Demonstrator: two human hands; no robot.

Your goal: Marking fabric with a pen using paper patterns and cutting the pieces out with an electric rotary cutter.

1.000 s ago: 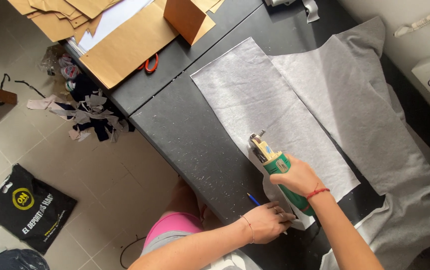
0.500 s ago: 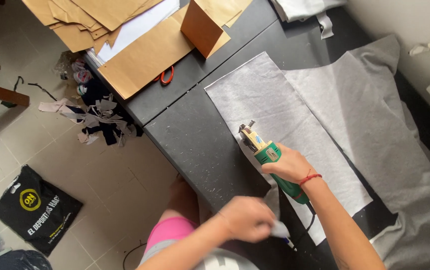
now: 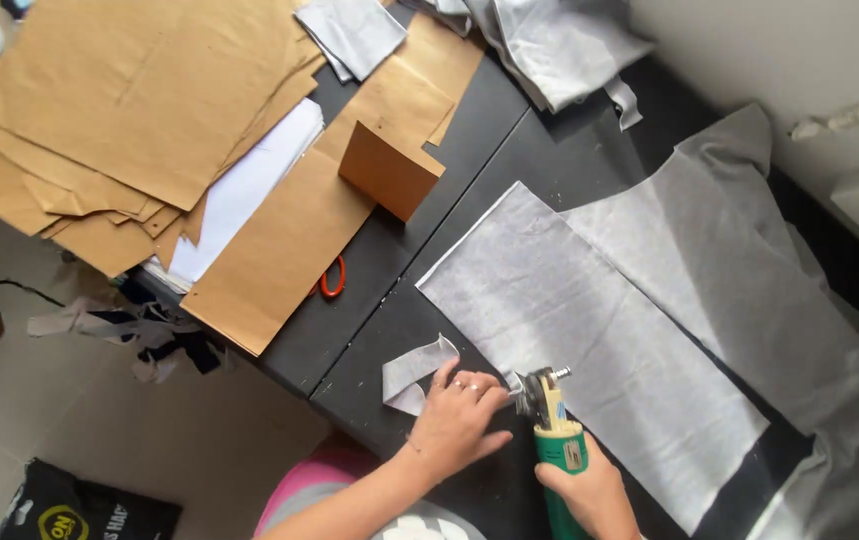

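Clearly soft and very light, the grey fabric sheet (image 3: 589,330) lies flat on the dark table (image 3: 389,300), reaching from the middle of the table toward its near edge, with its long left edge cut straight. I judge it limp and easy to shift or wrinkle, so it is best held by pressing it flat just beside the cutting line rather than by pinching it. It looks thin, pale grey and finely textured, and it overlaps a second, larger grey fabric piece (image 3: 749,260) toward the right edge of the table.

By the near edge, the right hand (image 3: 589,495) has a clenched grip around the green handle of the electric fabric cutter (image 3: 549,420), whose metal head sits at the sheet's near left corner. That tool looks rigid and heavier, and the handle is the safe place to hold it.

The left hand (image 3: 454,415) rests with fingers spread and bent, grasping nothing that I can see, its fingertips touching the table just beside the cutter head. A curled grey fabric strip (image 3: 414,370) lies touching this hand on its left.

Brown paper patterns (image 3: 149,110) cover the far left corner, and orange-handled scissors (image 3: 332,280) peek from under 1 of them.
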